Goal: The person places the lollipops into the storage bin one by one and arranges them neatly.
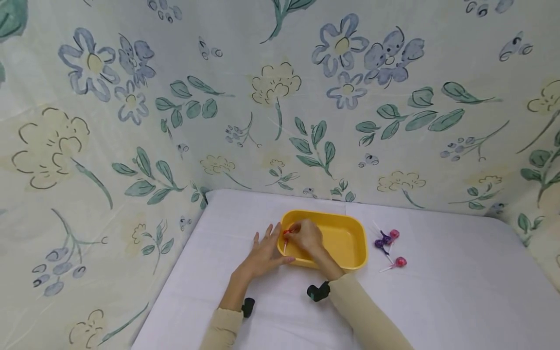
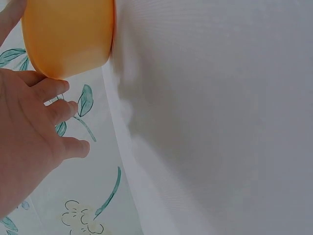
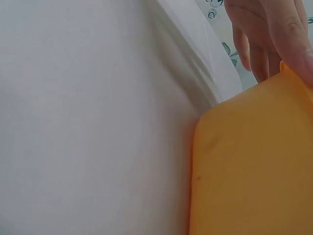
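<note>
A yellow plastic tray (image 1: pixel 343 243) sits on the white-covered table. Inside its left end, the right hand (image 1: pixel 308 236) pinches a red-wrapped lollipop (image 1: pixel 286 233) whose white stick points toward the near rim. At the tray's near left corner, the left hand (image 1: pixel 262 255) has its fingers spread, with thumb and forefinger touching the outside. The left wrist view shows that hand (image 2: pixel 29 115) against the tray's outer wall (image 2: pixel 73 39). In the right wrist view, the tray's side (image 3: pixel 254 161) fills the lower right, and a hand, seemingly the left, touches its corner; the lollipop is hidden there.
Right of the tray lie several lollipops: purple-wrapped ones (image 1: pixel 379 243), a pink one (image 1: pixel 394 234) and another pink one (image 1: pixel 400 262) nearer. A floral curtain (image 1: pixel 280 107) rises behind the table and along its left side. Dark wrist cameras (image 1: pixel 318 291) hang from both wrists.
</note>
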The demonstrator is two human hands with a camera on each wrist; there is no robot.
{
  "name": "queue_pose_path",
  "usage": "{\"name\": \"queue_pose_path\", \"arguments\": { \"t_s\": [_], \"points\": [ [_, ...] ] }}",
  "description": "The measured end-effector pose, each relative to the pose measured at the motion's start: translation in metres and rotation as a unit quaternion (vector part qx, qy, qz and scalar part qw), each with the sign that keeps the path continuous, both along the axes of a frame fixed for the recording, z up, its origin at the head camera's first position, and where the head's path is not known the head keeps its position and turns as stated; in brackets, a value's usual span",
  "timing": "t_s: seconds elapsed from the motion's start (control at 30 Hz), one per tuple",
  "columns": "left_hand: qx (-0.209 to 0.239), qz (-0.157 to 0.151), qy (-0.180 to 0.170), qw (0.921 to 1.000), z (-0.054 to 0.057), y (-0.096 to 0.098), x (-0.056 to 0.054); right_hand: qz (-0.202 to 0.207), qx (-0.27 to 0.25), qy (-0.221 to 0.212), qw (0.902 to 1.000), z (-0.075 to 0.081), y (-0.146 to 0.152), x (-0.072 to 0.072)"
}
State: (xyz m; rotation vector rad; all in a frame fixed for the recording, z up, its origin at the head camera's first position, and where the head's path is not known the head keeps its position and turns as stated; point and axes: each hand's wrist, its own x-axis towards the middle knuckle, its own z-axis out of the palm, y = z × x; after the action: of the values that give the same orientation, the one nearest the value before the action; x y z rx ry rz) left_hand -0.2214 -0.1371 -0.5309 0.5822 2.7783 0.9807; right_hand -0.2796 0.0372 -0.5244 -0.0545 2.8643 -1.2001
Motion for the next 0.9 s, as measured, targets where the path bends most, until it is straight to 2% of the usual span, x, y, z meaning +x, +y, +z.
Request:
{"name": "queue_pose_path", "arguments": {
  "t_s": [0.9],
  "points": [
    [-0.002,0.006,-0.004,1.0,0.0004,0.0028,0.0018,-0.005,-0.002,-0.023,0.9997,0.0006,0.0075,0.0042]
  ]
}}
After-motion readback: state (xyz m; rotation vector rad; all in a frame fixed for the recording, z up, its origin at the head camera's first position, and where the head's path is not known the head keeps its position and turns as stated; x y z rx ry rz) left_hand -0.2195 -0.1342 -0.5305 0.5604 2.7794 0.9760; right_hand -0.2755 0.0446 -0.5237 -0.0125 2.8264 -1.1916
